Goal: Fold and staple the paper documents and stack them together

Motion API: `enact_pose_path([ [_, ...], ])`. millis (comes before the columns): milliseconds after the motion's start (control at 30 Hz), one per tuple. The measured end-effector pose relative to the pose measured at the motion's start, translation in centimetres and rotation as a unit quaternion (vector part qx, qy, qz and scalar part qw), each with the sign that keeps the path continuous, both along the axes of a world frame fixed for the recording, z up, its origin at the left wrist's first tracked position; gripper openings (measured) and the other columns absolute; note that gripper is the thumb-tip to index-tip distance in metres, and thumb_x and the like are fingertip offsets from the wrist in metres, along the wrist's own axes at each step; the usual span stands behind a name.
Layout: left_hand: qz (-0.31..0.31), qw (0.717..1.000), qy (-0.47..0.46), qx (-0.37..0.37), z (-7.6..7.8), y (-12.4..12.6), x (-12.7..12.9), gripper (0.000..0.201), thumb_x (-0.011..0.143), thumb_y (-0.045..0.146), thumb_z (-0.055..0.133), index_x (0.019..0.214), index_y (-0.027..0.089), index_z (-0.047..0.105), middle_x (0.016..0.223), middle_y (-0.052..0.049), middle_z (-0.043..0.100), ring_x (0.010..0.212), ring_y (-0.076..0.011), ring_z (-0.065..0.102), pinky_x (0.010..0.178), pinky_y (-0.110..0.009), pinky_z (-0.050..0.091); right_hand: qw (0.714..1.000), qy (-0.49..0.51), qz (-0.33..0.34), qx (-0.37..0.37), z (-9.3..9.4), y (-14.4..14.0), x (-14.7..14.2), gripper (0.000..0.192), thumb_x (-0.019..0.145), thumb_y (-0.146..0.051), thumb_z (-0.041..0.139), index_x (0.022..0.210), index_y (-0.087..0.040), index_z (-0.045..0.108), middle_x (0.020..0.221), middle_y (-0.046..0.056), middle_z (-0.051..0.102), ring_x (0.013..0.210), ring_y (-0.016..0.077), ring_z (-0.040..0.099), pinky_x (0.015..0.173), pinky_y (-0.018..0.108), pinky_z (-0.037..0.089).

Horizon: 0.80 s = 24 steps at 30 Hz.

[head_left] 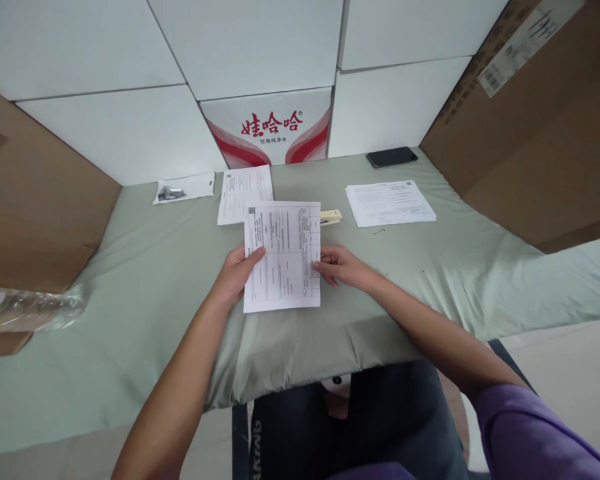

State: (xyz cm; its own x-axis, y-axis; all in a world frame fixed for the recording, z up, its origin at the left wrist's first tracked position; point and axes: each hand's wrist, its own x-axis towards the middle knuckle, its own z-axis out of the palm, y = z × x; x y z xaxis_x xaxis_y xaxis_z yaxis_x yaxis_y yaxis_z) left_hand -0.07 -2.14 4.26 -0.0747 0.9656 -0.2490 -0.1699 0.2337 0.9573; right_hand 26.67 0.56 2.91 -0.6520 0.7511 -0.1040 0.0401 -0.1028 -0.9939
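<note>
Holding a printed form (283, 257) at both edges, your hands sit on the pale green cloth (145, 280) near its front edge. Your left hand (237, 270) pinches the form's left edge, thumb on top and the other fingers loosely curled beneath or beside it. Your right hand (341, 265) pinches the right edge, thumb on top of the sheet. Just behind the form lies a second sheet (240, 190), and a beige stapler (331, 217) pokes out at the form's top right corner. A stack of papers (390, 202) rests farther right, a black phone (391, 157) beyond it.
</note>
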Motion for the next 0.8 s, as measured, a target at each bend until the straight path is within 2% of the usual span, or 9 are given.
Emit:
enact_pose_path([
  [67, 0.029, 0.999, -0.005, 0.017, -0.2, -0.1, 0.6, 0.045, 0.074, 0.045, 0.085, 0.106, 0.015, 0.076, 0.103, -0.016, 0.079, 0.107, -0.0373, 0.074, 0.095, -0.053, 0.06, 1.0, -0.007, 0.005, 0.0, -0.1, -0.1, -0.1, 0.038, 0.089, -0.048, 0.069, 0.112, -0.018, 0.07, 0.075, 0.0, 0.069, 0.044, 0.0071, 0.047, 0.041, 0.022, 0.036],
  [200, 0.128, 0.987, -0.032, 0.094, -0.4, -0.2, 2.1, 0.047, 0.076, 0.049, 0.082, 0.111, 0.018, 0.074, 0.118, -0.014, 0.077, 0.122, -0.0338, 0.068, 0.104, -0.048, 0.056, 0.999, -0.015, 0.01, 0.032, -0.2, -0.1, -0.5, 0.036, 0.089, -0.048, 0.068, 0.104, -0.015, 0.071, 0.078, 0.002, 0.071, 0.047, 0.007, 0.046, 0.046, 0.023, 0.04],
  [267, 0.143, 0.981, -0.045, 0.121, 0.0, -0.1, 2.2, 0.047, 0.076, 0.047, 0.082, 0.113, 0.019, 0.074, 0.123, -0.013, 0.075, 0.128, -0.0329, 0.064, 0.106, -0.045, 0.054, 0.999, -0.022, 0.003, 0.048, 0.0, -0.1, -0.4, 0.035, 0.091, -0.046, 0.063, 0.102, -0.014, 0.072, 0.082, 0.004, 0.073, 0.047, 0.0063, 0.043, 0.046, 0.023, 0.037],
  [333, 0.139, 0.98, -0.06, 0.129, 0.9, 0.1, 1.1, 0.047, 0.075, 0.047, 0.081, 0.112, 0.02, 0.074, 0.123, -0.011, 0.075, 0.13, -0.0337, 0.062, 0.106, -0.045, 0.055, 0.997, -0.041, -0.007, 0.065, 0.4, 0.1, 0.0, 0.031, 0.092, -0.042, 0.061, 0.094, -0.013, 0.071, 0.079, 0.004, 0.072, 0.048, 0.0065, 0.042, 0.047, 0.023, 0.034],
  [433, 0.106, 0.983, -0.099, 0.109, 2.8, 0.3, -2.5, 0.051, 0.08, 0.06, 0.068, 0.109, 0.019, 0.074, 0.119, -0.012, 0.076, 0.127, -0.0365, 0.064, 0.097, -0.048, 0.059, 0.991, -0.092, 0.013, 0.096, 1.4, 0.5, 1.0, 0.022, 0.088, -0.032, 0.061, 0.077, -0.013, 0.069, 0.064, 0.0, 0.062, 0.054, 0.0084, 0.045, 0.052, 0.023, 0.032],
  [533, -0.035, 0.995, -0.094, 0.024, 3.9, 0.2, -6.6, 0.07, 0.076, 0.076, 0.061, 0.113, 0.018, 0.076, 0.114, -0.019, 0.077, 0.102, -0.0389, 0.075, 0.074, -0.048, 0.064, 0.986, -0.126, 0.051, 0.1, 2.2, 0.9, 1.8, 0.018, 0.084, -0.025, 0.059, 0.088, -0.014, 0.074, 0.064, -0.002, 0.06, 0.058, 0.0104, 0.047, 0.054, 0.023, 0.034],
  [600, -0.114, 0.993, -0.03, -0.006, 3.7, -0.1, -8.0, 0.066, 0.069, 0.068, 0.076, 0.113, 0.018, 0.077, 0.11, -0.02, 0.078, 0.088, -0.035, 0.077, 0.064, -0.04, 0.063, 0.986, -0.124, 0.048, 0.101, 2.4, 1.0, 1.9, 0.023, 0.083, -0.024, 0.059, 0.096, -0.016, 0.076, 0.072, -0.001, 0.065, 0.063, 0.0125, 0.052, 0.057, 0.024, 0.038],
  [700, -0.138, 0.988, 0.06, -0.021, 2.8, -0.5, -7.7, 0.054, 0.06, 0.041, 0.094, 0.107, 0.019, 0.079, 0.105, -0.016, 0.08, 0.092, -0.032, 0.077, 0.071, -0.033, 0.064, 0.988, -0.11, 0.029, 0.105, 2.5, 1.0, 1.8, 0.022, 0.081, -0.024, 0.06, 0.094, -0.017, 0.077, 0.08, 0.002, 0.07, 0.072, 0.0166, 0.06, 0.063, 0.027, 0.044],
  [800, -0.145, 0.987, 0.06, -0.021, 2.1, -0.4, -6.0, 0.054, 0.055, 0.039, 0.097, 0.102, 0.019, 0.08, 0.1, -0.014, 0.081, 0.097, -0.0351, 0.076, 0.078, -0.037, 0.065, 0.989, -0.109, 0.009, 0.096, 2.8, 1.0, 1.7, 0.021, 0.08, -0.024, 0.061, 0.092, -0.017, 0.076, 0.081, 0.002, 0.071, 0.074, 0.0179, 0.062, 0.065, 0.028, 0.046],
])
